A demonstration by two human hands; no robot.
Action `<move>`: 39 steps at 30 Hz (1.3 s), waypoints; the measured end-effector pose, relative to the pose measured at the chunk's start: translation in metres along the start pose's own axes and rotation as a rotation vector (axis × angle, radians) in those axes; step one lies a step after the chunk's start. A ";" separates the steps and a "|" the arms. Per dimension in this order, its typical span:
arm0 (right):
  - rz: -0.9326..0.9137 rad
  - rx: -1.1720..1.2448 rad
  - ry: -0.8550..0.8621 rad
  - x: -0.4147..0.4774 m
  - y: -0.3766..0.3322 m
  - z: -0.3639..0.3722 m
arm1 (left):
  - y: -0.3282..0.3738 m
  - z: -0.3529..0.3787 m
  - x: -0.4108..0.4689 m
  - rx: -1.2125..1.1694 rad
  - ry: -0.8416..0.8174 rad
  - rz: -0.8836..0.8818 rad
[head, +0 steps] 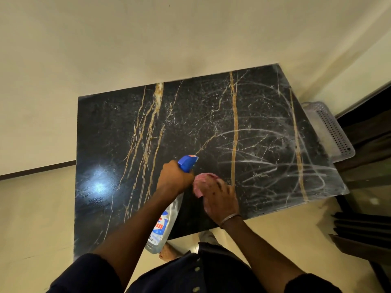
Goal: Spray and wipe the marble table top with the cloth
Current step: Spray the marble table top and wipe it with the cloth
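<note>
The black marble table top (pixel 190 127) has gold and white veins, and curved whitish smear marks cover its right half. My left hand (pixel 174 176) grips the neck of a clear spray bottle (pixel 164 225) with a blue trigger head, its nozzle pointing away from me over the table. My right hand (pixel 220 199) holds a bunched pink cloth (pixel 204 182) just beside the bottle's head, over the near middle of the table. A thin bangle sits on that wrist.
A pale perforated plastic basket (pixel 330 127) stands off the table's right edge. Cream walls lie behind and to the left. Dark door or window frames (pixel 368 187) stand at the right. A foot on the cream floor shows below the table's near edge.
</note>
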State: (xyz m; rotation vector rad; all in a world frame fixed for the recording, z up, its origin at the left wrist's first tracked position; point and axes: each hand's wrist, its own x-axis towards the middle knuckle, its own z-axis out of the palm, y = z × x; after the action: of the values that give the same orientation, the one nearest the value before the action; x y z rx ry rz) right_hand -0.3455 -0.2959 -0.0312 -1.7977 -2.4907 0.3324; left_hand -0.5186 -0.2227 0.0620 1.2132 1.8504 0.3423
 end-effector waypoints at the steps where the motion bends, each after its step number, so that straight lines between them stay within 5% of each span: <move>1: 0.088 -0.010 0.037 -0.005 0.015 -0.003 | -0.001 0.000 0.002 -0.002 -0.012 0.002; 6: 0.434 -0.020 0.121 -0.028 0.081 -0.015 | -0.002 0.001 0.005 0.000 -0.046 0.014; 10: 0.586 -0.013 0.143 -0.024 0.062 -0.011 | -0.004 0.001 0.005 -0.004 -0.037 0.019; 20: -0.132 0.046 -0.073 0.015 -0.029 0.006 | -0.005 -0.007 0.008 0.019 0.036 0.002; 26: 0.263 0.001 0.034 0.047 0.038 -0.020 | -0.003 -0.016 0.016 -0.021 0.046 -0.042; 31: 0.394 -0.021 0.028 0.059 0.044 -0.024 | 0.002 -0.016 0.021 -0.022 0.054 -0.030; 39: 0.013 0.031 -0.070 0.050 -0.021 -0.007 | 0.012 -0.007 0.027 0.008 0.082 0.004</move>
State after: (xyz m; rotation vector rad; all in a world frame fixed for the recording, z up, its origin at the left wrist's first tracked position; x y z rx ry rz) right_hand -0.3797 -0.2536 -0.0243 -1.8221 -2.5067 0.4396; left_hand -0.5208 -0.1926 0.0599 1.2247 1.9212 0.3928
